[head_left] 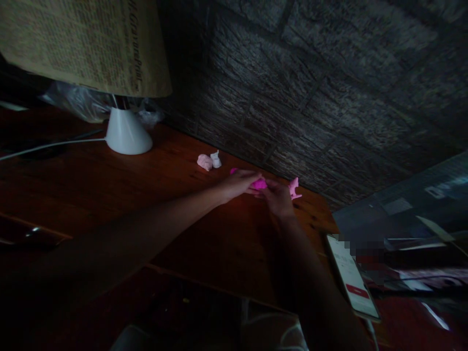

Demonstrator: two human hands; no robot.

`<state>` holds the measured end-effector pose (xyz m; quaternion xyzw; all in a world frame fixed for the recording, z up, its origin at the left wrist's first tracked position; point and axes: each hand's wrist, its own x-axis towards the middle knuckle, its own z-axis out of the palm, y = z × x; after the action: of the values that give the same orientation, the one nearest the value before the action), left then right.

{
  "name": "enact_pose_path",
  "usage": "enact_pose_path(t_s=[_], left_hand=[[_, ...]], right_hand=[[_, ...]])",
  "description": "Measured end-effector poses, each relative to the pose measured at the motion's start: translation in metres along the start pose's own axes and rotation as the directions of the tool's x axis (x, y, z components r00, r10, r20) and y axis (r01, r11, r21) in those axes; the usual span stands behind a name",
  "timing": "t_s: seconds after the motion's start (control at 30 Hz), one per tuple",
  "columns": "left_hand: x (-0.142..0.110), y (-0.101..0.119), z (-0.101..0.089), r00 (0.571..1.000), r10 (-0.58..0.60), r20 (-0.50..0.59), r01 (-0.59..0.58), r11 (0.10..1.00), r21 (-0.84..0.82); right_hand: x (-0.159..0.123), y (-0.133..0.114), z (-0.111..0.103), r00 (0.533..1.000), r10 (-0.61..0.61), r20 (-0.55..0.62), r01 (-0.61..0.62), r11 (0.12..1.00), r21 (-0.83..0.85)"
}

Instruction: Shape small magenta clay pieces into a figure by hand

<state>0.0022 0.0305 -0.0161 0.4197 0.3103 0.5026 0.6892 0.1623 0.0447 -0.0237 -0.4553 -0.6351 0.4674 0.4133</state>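
Note:
Both my arms reach across a dark wooden table toward the stone-patterned wall. My left hand and my right hand meet over a bright pink lump of soft clay, and both pinch it between their fingers. A small pink moulded figure stands just right of my right hand, near the wall. Left of my hands lie a pale pink clay piece and a small white piece, touching each other.
A white lamp base with a newsprint shade stands at the back left, its cable running left. A phone with a lit screen lies at the right. Crumpled clear plastic sits behind the lamp.

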Motion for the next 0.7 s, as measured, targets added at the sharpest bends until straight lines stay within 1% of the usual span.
enact_pose_path(t_s=[0.07,0.13,0.2,0.27,0.37,0.43,0.53,0.6,0.7], left_hand=[[-0.003,0.001,0.003,1.0,0.012,0.0,-0.012,1.0,-0.007],[-0.004,0.002,0.005,1.0,0.011,-0.023,-0.012,0.999,-0.043],[-0.003,0.003,0.006,0.999,-0.011,-0.044,0.007,0.994,-0.11],[-0.002,0.005,0.005,0.998,-0.048,-0.03,0.041,0.981,-0.191],[-0.002,0.008,0.005,0.995,-0.086,0.046,0.096,0.956,-0.276],[-0.003,0.009,0.006,0.991,-0.089,0.097,0.114,0.949,-0.296],[-0.005,0.009,0.007,0.984,-0.08,0.157,0.125,0.946,-0.3],[-0.005,0.007,0.007,0.982,-0.064,0.18,0.117,0.947,-0.3],[-0.003,0.004,0.005,0.985,-0.031,0.168,0.081,0.95,-0.301]], right_hand=[[-0.001,-0.001,0.002,0.999,-0.025,-0.026,0.025,1.0,-0.002],[-0.003,-0.003,0.003,0.996,-0.061,-0.065,0.06,0.998,-0.02],[-0.004,-0.006,0.002,0.988,-0.112,-0.107,0.109,0.993,-0.037],[-0.005,-0.009,0.002,0.981,-0.153,-0.122,0.15,0.988,-0.035],[-0.006,-0.013,0.004,0.982,-0.168,-0.08,0.167,0.986,-0.015],[-0.007,-0.015,0.007,0.983,-0.177,-0.058,0.177,0.984,-0.001],[-0.008,-0.016,0.01,0.979,-0.196,-0.061,0.198,0.98,0.024],[-0.007,-0.014,0.009,0.979,-0.195,-0.051,0.196,0.981,0.013],[-0.006,-0.012,0.006,0.977,-0.213,-0.019,0.213,0.977,-0.027]])
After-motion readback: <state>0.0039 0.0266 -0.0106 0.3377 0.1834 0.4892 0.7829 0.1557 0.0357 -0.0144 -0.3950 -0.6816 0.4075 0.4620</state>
